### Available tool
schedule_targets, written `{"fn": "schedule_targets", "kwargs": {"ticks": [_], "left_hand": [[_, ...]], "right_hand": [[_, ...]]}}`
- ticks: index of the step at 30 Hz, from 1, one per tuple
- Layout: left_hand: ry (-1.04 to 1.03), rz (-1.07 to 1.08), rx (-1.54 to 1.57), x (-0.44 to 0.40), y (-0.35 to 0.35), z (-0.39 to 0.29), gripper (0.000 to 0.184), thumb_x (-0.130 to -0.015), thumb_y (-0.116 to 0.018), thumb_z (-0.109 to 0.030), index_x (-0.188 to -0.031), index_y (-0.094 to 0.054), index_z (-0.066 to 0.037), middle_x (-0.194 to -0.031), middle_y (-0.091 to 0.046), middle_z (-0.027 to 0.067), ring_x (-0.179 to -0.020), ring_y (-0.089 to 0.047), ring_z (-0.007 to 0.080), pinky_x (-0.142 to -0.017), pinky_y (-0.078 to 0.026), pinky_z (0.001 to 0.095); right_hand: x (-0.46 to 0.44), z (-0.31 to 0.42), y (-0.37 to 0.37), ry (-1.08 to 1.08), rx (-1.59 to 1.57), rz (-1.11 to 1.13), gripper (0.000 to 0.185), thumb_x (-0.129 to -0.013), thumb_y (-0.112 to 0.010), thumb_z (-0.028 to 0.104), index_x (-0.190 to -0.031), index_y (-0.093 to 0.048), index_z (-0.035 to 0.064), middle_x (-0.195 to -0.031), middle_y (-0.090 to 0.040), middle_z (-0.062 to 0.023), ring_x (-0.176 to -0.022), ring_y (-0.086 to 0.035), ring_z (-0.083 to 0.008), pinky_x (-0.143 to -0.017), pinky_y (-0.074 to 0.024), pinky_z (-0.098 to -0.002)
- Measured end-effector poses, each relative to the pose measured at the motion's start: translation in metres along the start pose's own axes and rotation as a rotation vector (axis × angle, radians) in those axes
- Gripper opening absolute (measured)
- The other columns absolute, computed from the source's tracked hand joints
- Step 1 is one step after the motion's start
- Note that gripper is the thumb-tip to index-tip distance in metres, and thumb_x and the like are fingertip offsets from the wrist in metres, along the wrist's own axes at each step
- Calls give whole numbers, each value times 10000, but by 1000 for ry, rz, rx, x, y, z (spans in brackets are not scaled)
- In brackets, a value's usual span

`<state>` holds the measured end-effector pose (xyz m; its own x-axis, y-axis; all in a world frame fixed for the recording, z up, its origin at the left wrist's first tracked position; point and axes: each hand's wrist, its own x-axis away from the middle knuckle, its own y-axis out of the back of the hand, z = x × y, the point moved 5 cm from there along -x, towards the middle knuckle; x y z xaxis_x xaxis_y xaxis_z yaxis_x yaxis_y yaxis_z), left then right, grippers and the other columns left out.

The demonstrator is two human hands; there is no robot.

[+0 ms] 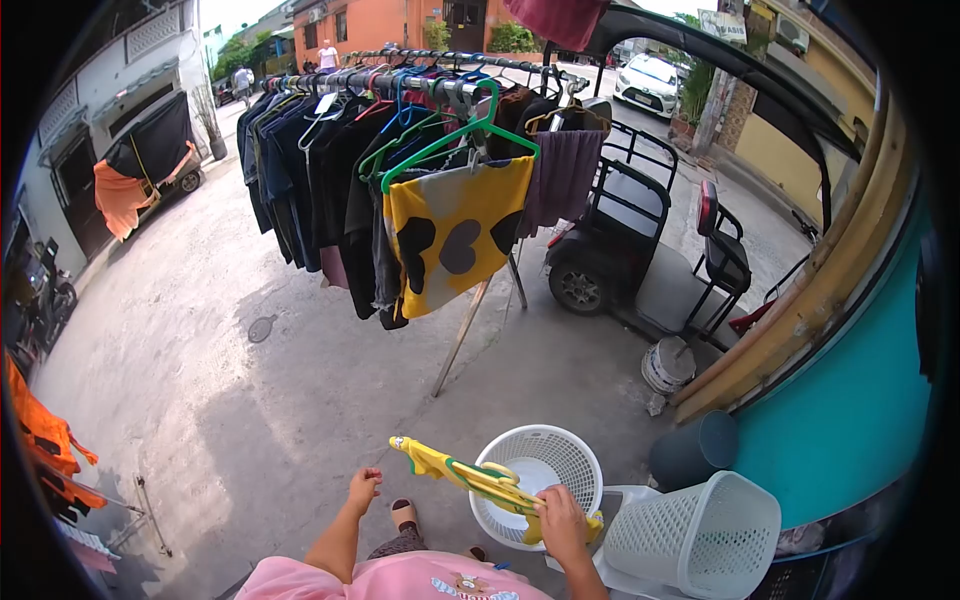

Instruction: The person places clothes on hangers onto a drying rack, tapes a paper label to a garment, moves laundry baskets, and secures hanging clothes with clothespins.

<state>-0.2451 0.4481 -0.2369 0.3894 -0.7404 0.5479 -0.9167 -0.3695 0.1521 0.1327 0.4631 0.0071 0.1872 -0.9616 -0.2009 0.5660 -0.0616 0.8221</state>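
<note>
My right hand (562,518) is closed on a yellow garment (480,478) with green trim. The cloth stretches out to the left in the air, its far end hanging free above the ground. Below it stands a round white plastic laundry basket (535,440), whose inside looks bare where it shows. My left hand (366,486) is off to the left with its fingers loosely bent, apart from the cloth and holding nothing. Ahead, a yellow cloth with grey and black heart shapes (458,245) hangs from a green hanger (487,128) at the near end of the clothes rack.
Many dark clothes (330,170) fill the rack, held up by slanted legs (462,338). A second white basket (690,535) stands at my right by a dark bin (693,450). A black three-wheeler (620,235) is parked beyond. Orange cloth (45,430) hangs at far left.
</note>
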Motion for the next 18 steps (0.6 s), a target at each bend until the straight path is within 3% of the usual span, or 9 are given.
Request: {"fn": "schedule_targets", "kwargs": {"ticks": [2,6,11,18], "left_hand": [[109,-34,74,-2,27,29,236,-759,-483,-86,-995,-486,-85,-941,-550,44,-865,-526,157,-695,-454,367],[225,-163,200,-7,84,83,227,-765,-475,-86,-992,-484,-89,-918,-552,47,-846,-533,172,-688,-458,383],[423,-164,253,9,158,141,185,-817,-403,-120,-987,-472,-93,-864,-555,52,-790,-548,183,-639,-461,395],[456,-286,270,28,296,179,176,-826,-396,-142,-975,-482,-105,-834,-556,53,-765,-550,181,-634,-452,385]], "right_hand": [[-15,25,-11,88,-3,47,144,-719,-571,105,-847,-513,75,-872,-499,-53,-839,-514,-232,-666,-403,-367],[-41,79,-39,200,6,82,141,-717,-577,101,-838,-514,66,-857,-503,-65,-822,-519,-242,-670,-408,-375],[-73,139,-104,248,-49,122,131,-723,-570,88,-834,-513,49,-850,-504,-90,-796,-525,-276,-668,-417,-382],[-138,240,-179,269,-144,137,129,-742,-561,88,-847,-500,44,-856,-499,-93,-830,-517,-282,-698,-415,-384]]}}
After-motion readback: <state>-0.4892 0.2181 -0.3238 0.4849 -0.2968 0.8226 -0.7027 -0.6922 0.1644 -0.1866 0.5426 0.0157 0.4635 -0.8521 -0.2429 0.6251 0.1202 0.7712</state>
